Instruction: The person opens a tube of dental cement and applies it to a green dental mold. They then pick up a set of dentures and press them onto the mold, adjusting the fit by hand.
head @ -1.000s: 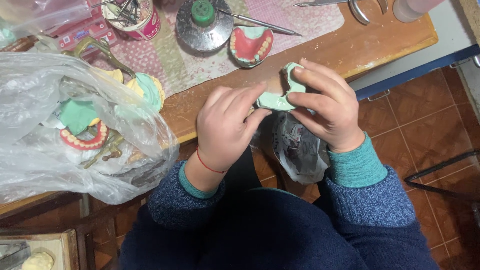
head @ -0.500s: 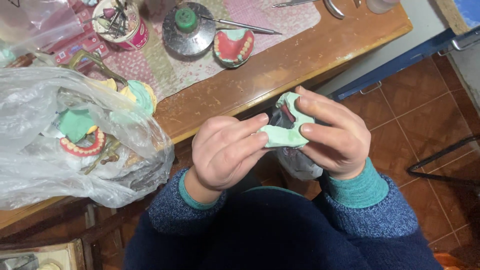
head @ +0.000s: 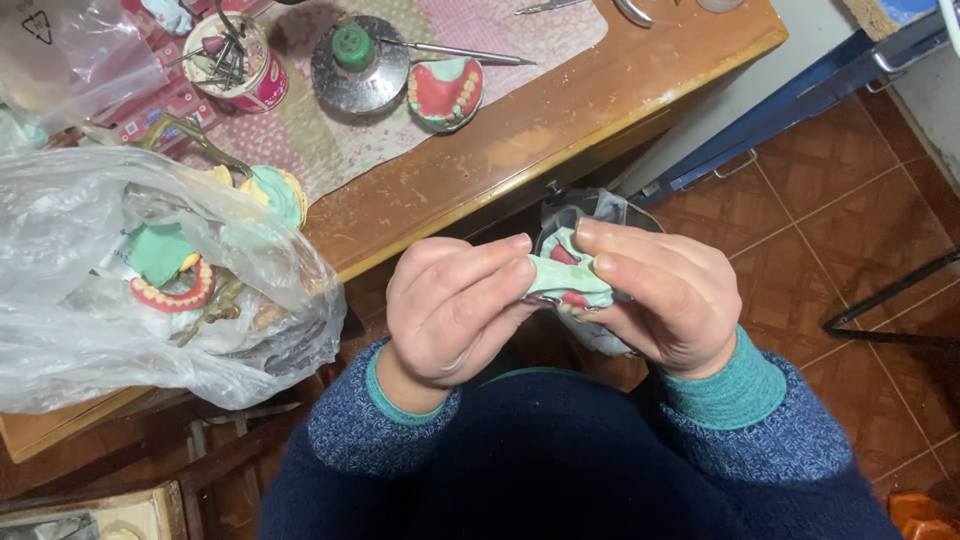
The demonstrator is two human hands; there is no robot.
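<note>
We held the pale green dental cast between both hands, out in front of the near edge of the wooden workbench, above our lap. Our left hand pinched its left end with thumb and curled fingers, and our right hand closed round its right end from above. The cast's long axis ran left to right between them, pink wax showing at its middle; neither hand was nearer. Far on the bench lay a second denture model beside a round metal burner, and a clear plastic bag of casts at the left. Brown floor tiles spread on the right.
</note>
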